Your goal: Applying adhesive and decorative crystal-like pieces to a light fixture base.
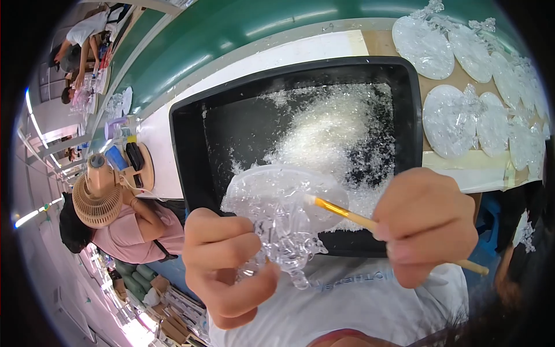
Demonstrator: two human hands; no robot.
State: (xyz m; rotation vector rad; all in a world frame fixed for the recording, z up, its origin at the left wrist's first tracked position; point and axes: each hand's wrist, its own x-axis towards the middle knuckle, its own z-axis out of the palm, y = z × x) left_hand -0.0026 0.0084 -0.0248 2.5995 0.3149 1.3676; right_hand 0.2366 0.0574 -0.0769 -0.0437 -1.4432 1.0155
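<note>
My left hand [228, 263] is closed on a clear, moulded figurine [286, 231] with a round, frosted base [272, 182], tilted over the near part of a black tray [188, 156]. In my right hand [430, 225] is a thin paintbrush [352, 216] with a wooden handle and a gold band, pinched between the fingers. Its pale bristle tip meets or nearly meets the figurine near its base; I cannot tell whether they touch. A heap of white, glittering flakes [324, 127] lies in the tray beyond the figurine, scattered thinner toward the sides.
Several clear figurines on round bases [448, 121] lie at the right on a brown board [430, 147]. A beige fan [98, 196] stands at the left, near a person in pink [141, 231]. Behind the tray runs a green surface [231, 34].
</note>
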